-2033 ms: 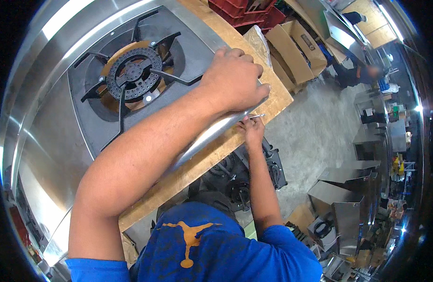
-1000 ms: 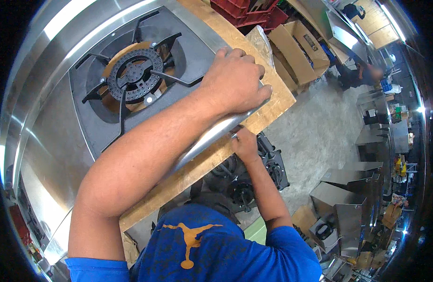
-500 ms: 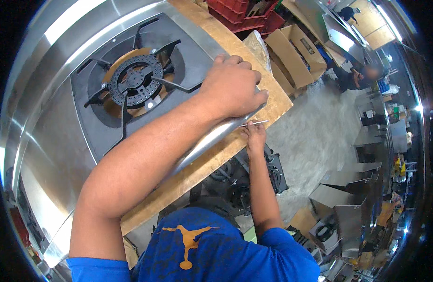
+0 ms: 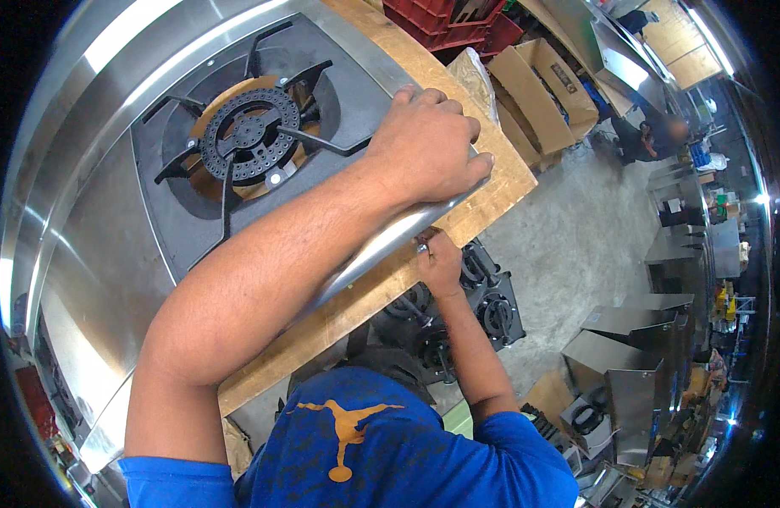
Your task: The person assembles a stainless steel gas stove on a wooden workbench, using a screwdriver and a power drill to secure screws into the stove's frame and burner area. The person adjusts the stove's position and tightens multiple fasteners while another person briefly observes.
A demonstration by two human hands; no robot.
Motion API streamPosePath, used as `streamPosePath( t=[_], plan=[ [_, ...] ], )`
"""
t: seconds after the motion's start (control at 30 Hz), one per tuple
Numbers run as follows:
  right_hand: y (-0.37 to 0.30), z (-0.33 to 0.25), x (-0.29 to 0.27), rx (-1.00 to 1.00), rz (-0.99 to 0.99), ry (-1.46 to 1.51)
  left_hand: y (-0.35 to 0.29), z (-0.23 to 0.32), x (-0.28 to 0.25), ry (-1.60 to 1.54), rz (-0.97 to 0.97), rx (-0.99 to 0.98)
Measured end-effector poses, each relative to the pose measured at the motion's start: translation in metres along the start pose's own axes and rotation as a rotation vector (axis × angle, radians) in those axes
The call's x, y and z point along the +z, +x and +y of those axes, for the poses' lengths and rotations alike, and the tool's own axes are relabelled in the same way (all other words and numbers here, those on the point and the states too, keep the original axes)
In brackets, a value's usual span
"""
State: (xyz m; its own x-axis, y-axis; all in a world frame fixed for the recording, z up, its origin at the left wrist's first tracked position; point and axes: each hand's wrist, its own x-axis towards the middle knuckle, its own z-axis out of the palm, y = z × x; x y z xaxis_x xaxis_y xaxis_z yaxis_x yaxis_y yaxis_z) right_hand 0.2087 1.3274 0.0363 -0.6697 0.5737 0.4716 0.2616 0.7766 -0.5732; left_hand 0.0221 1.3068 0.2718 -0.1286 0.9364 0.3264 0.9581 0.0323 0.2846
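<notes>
A stainless steel gas stove (image 4: pixel 77 279) lies on a wooden tabletop, its black burner (image 4: pixel 248 137) and pan supports upward. My left hand (image 4: pixel 428 144) is closed over the stove's front right corner, fingers curled on the steel rim and thumb along the front edge. That forearm crosses above the stove's rounded front. Below this edge, my right hand (image 4: pixel 441 261) is closed in a pinch at the side of the wooden tabletop. A thin metal rod (image 4: pixel 422 249) shows only as a small bright end at its fingers; the rest is hidden.
The wooden tabletop (image 4: pixel 513 178) ends in a corner at the right. Beneath it on the floor stands a black stove with several burners (image 4: pixel 496 317). Beyond are an open cardboard box (image 4: pixel 534 102), a red crate (image 4: pixel 428 25) and folded steel sheets (image 4: pixel 631 372). Another person (image 4: pixel 640 140) stands far right.
My right hand has moved left and toward me along the front edge, and the rod that stuck out to the right is now mostly hidden. My left hand keeps its hold on the corner.
</notes>
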Motion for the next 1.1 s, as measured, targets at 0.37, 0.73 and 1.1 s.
streamPosePath(
  t=[0.37,0.73,1.1],
  plan=[
    [0.015,0.1,0.009,0.881,0.072,0.633,0.01,0.0,0.017,0.001,-0.055,-0.064],
    [-0.014,-0.058,-0.016,0.224,0.171,0.34,-0.288,0.064,-0.044,-0.645,0.262,0.315],
    [-0.202,-0.509,0.14,-0.596,-0.97,0.426,-0.745,0.028,-0.094,-0.913,0.646,-1.135]
  ],
)
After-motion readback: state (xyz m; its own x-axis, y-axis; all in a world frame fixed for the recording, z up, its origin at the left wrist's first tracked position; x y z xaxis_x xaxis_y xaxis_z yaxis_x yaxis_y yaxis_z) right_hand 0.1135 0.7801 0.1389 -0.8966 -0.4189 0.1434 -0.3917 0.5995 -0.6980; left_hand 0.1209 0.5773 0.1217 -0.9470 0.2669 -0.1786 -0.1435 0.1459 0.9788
